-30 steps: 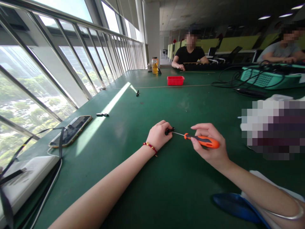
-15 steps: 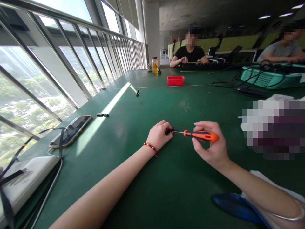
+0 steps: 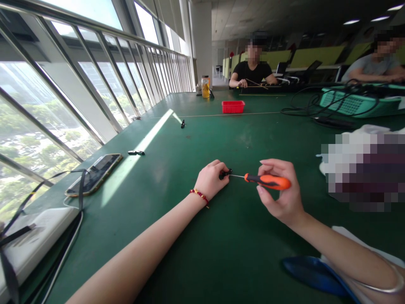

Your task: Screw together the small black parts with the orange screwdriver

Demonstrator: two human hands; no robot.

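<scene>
My left hand (image 3: 212,179) rests on the green table (image 3: 177,249), its fingers closed on a small black part (image 3: 225,173) mostly hidden by them. An orange and black screwdriver (image 3: 268,181) lies almost level in my right hand (image 3: 284,196), with the handle between thumb and fingers. Its thin metal shaft points left, and the tip meets the black part at my left fingertips. Two similar small black pieces lie farther off: one piece (image 3: 136,153) near the phone, another piece (image 3: 182,124) beyond it.
A phone (image 3: 96,175) and a white power strip (image 3: 38,236) with cables lie left, beside the railing. Ahead stand a red tray (image 3: 233,107) and a jar (image 3: 205,87). A teal basket (image 3: 354,105) with cables is at right. Two people sit at the far side.
The screwdriver handle has turned about its axis, showing more orange, and my right fingers have shifted slightly on it. My left hand stays put. The person opposite has moved their hand.
</scene>
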